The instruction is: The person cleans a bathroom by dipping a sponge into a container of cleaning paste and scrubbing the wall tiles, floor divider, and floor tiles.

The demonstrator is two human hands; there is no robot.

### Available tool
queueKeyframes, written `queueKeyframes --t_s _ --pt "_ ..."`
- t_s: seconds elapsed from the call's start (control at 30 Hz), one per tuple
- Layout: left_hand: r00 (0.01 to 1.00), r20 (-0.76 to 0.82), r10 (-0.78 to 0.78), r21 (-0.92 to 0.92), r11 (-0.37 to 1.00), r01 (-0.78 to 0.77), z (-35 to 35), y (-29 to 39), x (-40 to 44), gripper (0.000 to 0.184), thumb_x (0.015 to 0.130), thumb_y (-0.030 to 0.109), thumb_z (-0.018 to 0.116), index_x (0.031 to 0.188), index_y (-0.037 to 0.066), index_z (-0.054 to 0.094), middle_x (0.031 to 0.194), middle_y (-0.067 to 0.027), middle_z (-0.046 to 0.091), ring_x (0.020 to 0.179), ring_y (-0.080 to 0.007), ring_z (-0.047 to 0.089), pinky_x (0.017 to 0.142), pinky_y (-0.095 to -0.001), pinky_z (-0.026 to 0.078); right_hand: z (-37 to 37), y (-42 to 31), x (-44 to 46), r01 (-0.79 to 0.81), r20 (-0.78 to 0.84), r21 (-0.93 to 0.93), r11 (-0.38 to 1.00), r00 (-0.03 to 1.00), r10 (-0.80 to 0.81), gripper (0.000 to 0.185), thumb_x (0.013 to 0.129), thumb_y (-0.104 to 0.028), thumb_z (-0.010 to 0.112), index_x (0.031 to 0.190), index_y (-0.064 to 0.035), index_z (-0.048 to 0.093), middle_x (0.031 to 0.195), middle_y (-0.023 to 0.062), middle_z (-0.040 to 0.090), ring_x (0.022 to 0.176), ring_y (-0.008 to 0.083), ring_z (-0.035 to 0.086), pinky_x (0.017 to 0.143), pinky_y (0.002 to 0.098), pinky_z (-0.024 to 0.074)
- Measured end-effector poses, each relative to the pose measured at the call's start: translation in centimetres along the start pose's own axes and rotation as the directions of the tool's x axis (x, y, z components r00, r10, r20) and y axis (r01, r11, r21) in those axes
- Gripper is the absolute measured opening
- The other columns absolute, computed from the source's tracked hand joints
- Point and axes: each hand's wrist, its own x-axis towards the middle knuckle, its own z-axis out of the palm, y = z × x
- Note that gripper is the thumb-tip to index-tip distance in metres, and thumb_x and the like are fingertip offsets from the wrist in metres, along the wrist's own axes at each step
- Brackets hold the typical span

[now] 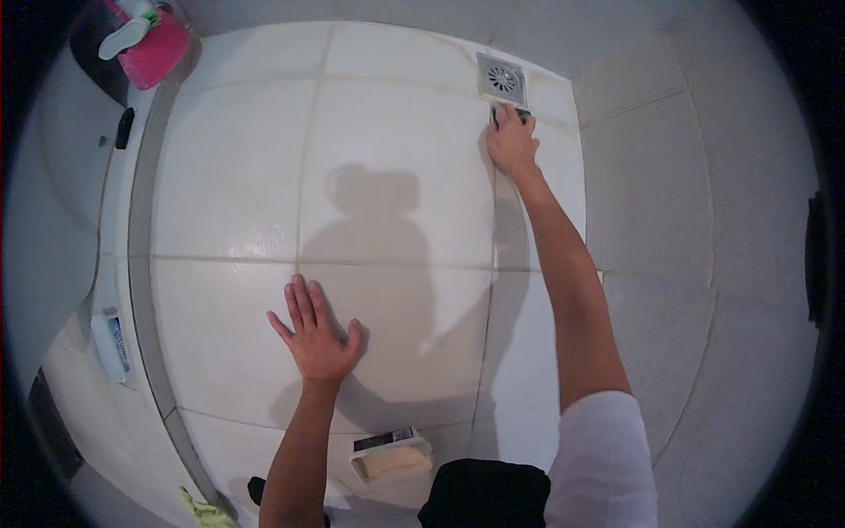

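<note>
My left hand [318, 335] lies flat on the white tiled floor [224, 176], fingers stretched and thumb out, holding nothing. Out at the far right, my right hand [512, 141] presses down on a small dark object [524, 114] with its fingers curled over it. Most of that object is hidden, so its kind does not show. Just beyond it sits a square metal floor drain [503, 79] with a round slotted grate. Close to my body stands an open white tub [393, 463] with pale beige contents and a dark label.
A grey raised curb [141, 229] runs along the left side. Outside it lies a white bottle with a blue label [112, 346]; a pink container [157, 53] stands at the upper left. A yellow-green cloth [204, 509] lies at the bottom left. A tiled wall [651, 167] borders the right.
</note>
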Motion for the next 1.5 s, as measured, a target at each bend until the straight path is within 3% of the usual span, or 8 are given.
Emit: queueKeyframes --t_s 0.3,0.43,0.63,0.77,1.0,1.07,1.27,1.5 --pt "1.000 -0.005 0.009 0.000 1.000 -0.009 -0.1 -0.1 0.1 0.088 0.077 0.041 0.053 0.146 0.001 0.016 0.154 -0.0185 0.012 0.143 -0.0340 0.009 0.106 -0.0654 -0.001 0.8 3.1 -0.5 0.137 -0.076 -0.162 0.977 0.986 -0.151 0.044 0.085 -0.024 0.049 0.128 -0.0158 0.047 0.138 0.0030 0.042 0.130 0.0373 0.031 0.091 0.0655 0.0361" --pt "1.000 -0.006 0.007 -0.001 1.000 -0.007 -0.1 -0.1 0.0 0.088 0.076 0.040 0.055 0.146 0.001 0.018 0.154 -0.0186 0.013 0.143 -0.0340 0.009 0.106 -0.0655 0.000 0.4 5.2 4.4 -0.145 0.125 -0.118 0.982 0.979 0.159 0.044 0.086 -0.025 0.042 0.130 -0.0205 0.045 0.139 0.0027 0.040 0.127 0.0412 0.032 0.096 0.0669 0.0323" --pt "1.000 0.028 -0.008 0.014 1.000 0.008 0.0 -0.1 0.1 0.089 0.075 0.040 0.055 0.146 0.000 0.019 0.154 -0.0190 0.012 0.143 -0.0342 0.008 0.106 -0.0657 0.000 -1.0 1.5 1.3 0.051 0.048 -0.080 0.995 0.998 -0.048 0.050 0.085 -0.027 0.046 0.134 -0.0142 0.045 0.146 0.0042 0.034 0.131 0.0396 0.030 0.097 0.0647 0.0328" --pt "1.000 0.012 0.006 0.014 1.000 -0.007 0.0 0.3 -0.2 0.088 0.075 0.039 0.054 0.145 0.000 0.018 0.154 -0.0189 0.011 0.143 -0.0345 0.008 0.106 -0.0659 0.001 -0.9 5.1 3.5 -0.171 0.172 -0.039 0.984 0.969 0.175 0.050 0.083 -0.026 0.047 0.132 -0.0138 0.047 0.143 0.0065 0.037 0.134 0.0395 0.023 0.097 0.0655 0.0316" --pt "0.999 -0.012 0.031 0.045 0.999 -0.031 0.0 0.0 0.1 0.088 0.075 0.039 0.053 0.146 0.001 0.018 0.154 -0.0186 0.012 0.143 -0.0348 0.009 0.107 -0.0648 0.001 0.4 3.3 0.3 0.240 -0.111 -0.051 0.969 0.963 -0.244 0.056 0.086 -0.038 0.049 0.132 -0.0087 0.042 0.138 0.0123 0.043 0.126 0.0401 0.040 0.095 0.0599 0.0363" --pt "1.000 0.013 0.000 0.071 0.997 0.000 0.0 0.2 0.1 0.088 0.074 0.039 0.054 0.146 0.002 0.019 0.154 -0.0181 0.013 0.143 -0.0345 0.010 0.107 -0.0638 0.001 0.1 9.4 2.7 -0.152 0.003 -0.035 0.988 0.988 0.152 0.059 0.088 -0.042 0.048 0.134 -0.0072 0.039 0.141 0.0130 0.040 0.124 0.0392 0.042 0.096 0.0570 0.0367" --pt "1.000 -0.013 -0.002 0.036 0.999 0.003 0.0 0.3 0.1 0.087 0.072 0.037 0.054 0.143 -0.003 0.023 0.152 -0.0201 0.015 0.142 -0.0343 0.011 0.107 -0.0649 0.001 -1.7 13.3 -8.9 -0.124 0.223 -0.150 0.981 0.962 0.156 0.086 0.085 -0.053 0.049 0.134 0.0142 0.031 0.141 0.0319 0.029 0.132 0.0451 0.024 0.104 0.0604 0.0189" --pt "0.999 -0.045 0.004 0.043 0.999 -0.002 0.1 0.3 0.0 0.088 0.073 0.037 0.054 0.145 0.000 0.019 0.154 -0.0179 0.014 0.143 -0.0341 0.011 0.107 -0.0637 0.001 0.5 13.7 -0.2 -0.247 -0.015 -0.031 0.968 0.969 0.247 0.089 0.084 -0.065 0.043 0.123 0.0158 0.044 0.133 0.0350 0.031 0.123 0.0504 0.029 0.104 0.0570 0.0218"
